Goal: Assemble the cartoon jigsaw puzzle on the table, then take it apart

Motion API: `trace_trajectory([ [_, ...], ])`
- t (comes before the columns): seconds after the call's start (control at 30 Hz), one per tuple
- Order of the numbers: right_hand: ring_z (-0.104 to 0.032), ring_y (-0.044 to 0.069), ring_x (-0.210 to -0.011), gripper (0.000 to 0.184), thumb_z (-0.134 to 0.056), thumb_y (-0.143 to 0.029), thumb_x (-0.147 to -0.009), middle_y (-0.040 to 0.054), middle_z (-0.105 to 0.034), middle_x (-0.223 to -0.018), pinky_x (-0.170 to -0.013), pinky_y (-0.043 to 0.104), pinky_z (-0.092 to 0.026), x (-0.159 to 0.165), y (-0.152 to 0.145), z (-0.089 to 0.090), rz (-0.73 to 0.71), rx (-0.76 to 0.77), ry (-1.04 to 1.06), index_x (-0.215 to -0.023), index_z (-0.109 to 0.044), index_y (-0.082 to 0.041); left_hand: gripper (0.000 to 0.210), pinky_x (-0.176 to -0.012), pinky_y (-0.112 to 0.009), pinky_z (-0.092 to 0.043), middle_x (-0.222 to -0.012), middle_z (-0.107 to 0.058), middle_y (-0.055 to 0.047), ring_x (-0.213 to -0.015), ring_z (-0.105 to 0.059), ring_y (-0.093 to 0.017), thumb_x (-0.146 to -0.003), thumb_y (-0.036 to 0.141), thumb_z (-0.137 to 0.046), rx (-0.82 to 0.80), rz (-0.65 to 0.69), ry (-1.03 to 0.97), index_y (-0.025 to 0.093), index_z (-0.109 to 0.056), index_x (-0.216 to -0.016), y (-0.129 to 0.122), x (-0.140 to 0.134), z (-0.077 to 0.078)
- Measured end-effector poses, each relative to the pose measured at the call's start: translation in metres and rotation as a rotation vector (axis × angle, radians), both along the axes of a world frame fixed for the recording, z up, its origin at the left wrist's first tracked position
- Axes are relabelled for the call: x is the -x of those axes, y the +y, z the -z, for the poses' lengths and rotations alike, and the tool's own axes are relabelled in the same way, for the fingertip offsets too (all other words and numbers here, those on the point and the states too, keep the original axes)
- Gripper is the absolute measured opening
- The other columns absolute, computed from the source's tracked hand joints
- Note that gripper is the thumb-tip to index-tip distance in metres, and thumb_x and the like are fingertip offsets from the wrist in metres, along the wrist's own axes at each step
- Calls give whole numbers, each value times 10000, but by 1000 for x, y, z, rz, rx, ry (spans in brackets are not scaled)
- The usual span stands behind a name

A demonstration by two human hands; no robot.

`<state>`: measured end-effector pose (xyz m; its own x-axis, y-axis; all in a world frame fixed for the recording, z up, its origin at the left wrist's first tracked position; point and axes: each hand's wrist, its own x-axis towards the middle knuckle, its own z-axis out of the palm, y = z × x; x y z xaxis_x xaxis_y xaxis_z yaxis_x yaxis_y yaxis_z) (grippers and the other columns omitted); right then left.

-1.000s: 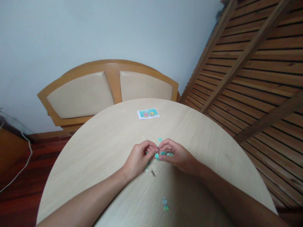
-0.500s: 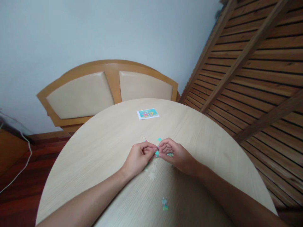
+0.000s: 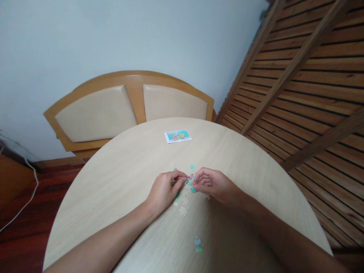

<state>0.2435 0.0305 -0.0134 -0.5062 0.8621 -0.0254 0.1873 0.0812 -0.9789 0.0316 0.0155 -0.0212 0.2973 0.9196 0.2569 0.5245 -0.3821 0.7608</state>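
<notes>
Small jigsaw puzzle pieces (image 3: 191,176) in teal, pink and white lie in a loose cluster between my hands. My left hand (image 3: 166,187) is over the left of the cluster, thumb and forefinger pinched together; whatever is between them is too small to make out. At the right, my right hand (image 3: 213,184) has curled fingers, with a teal puzzle piece (image 3: 193,189) at its thumb and fingertips. Pale pieces (image 3: 182,211) lie face down below the left fingers. Two pieces (image 3: 198,244), bluish and green, touch each other nearer me.
A picture card (image 3: 178,136) with cartoon figures on teal lies toward the far side of the round wooden table (image 3: 122,159). Behind the table stands a padded wooden headboard (image 3: 133,85) against the wall. Slatted wood (image 3: 307,76) rises at the right.
My hands have moved slightly apart, the right one shifting right with the teal piece. More of the pink and teal pieces between them now shows.
</notes>
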Motion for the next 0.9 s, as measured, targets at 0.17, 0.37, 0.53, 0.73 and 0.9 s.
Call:
trace_trajectory([
  [0.17,-656,185,-780,264,-641,-422,-845,55,-726,-840,-725,316,-511,-35,10,-25,97,-183,-343,-913,-713,-176,207,-956,-437,-476,-1041,-747,-71,-1026,-636,-267,-957,302,-587,-140,57,160,237,-736,-1086,8,8,-2],
  [0.37,-606,199,-798,547,-863,-355,-555,35,-660,-897,-689,280,-466,-103,7,-38,-4,-154,-832,-1045,-692,-182,543,-981,-484,-479,-1230,-631,-140,-1109,-579,-325,-792,419,-757,-83,114,412,182,-611,-1259,11,34,-8],
  [0.53,-546,158,-700,467,-823,-213,-548,-24,-607,-801,-575,247,-373,-99,-1,-38,-61,-55,-972,-981,-649,-204,587,-1023,-474,-450,-1312,-572,-143,-1172,-537,-328,-782,443,-758,-76,171,480,177,-594,-1278,14,43,-7],
  [0.73,-497,138,-654,252,-777,-208,-590,-26,-578,-720,-541,237,-328,-75,0,-36,-86,-86,-918,-791,-626,-198,549,-980,-469,-461,-1186,-604,-132,-1106,-536,-318,-814,485,-732,-99,132,459,181,-594,-1249,18,39,-2],
  [0.9,-509,146,-676,279,-754,-222,-604,-17,-588,-759,-549,233,-342,-70,2,-31,-99,-151,-859,-858,-638,-202,501,-977,-459,-451,-1140,-611,-127,-1103,-531,-313,-827,454,-720,-114,121,452,173,-598,-1224,18,40,-1],
])
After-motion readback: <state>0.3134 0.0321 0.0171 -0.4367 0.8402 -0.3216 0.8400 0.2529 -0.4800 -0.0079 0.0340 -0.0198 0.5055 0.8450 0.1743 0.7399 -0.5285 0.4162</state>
